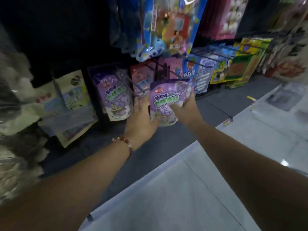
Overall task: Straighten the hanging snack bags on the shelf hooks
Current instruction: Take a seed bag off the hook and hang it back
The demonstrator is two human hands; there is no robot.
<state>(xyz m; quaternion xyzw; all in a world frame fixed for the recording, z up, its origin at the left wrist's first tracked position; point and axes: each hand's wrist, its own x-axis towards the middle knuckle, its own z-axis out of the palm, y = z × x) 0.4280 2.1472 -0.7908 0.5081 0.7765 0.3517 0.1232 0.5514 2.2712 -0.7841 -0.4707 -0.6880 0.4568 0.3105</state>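
Note:
A purple snack bag (164, 97) with grape art is held out in front of the lower row of shelf hooks. My left hand (141, 117) grips its left edge and bottom, thumb on the front near the lower corner. My right hand (185, 105) holds its right side, thumb pressed across the front and fingers behind. A matching purple bag (113, 97) hangs on a hook to the left. Behind the held bag hang a red bag (139, 77) and a pink bag (168, 67). Bare black hook rods (160, 67) stick out above the held bag.
Blue and white bags (200, 72) and green-yellow bags (240, 64) hang to the right. Large colourful bags (166, 25) hang overhead. Pale bags (73, 97) hang at the left. A grey base ledge (225, 100) runs below, white floor tiles (183, 189) beneath it.

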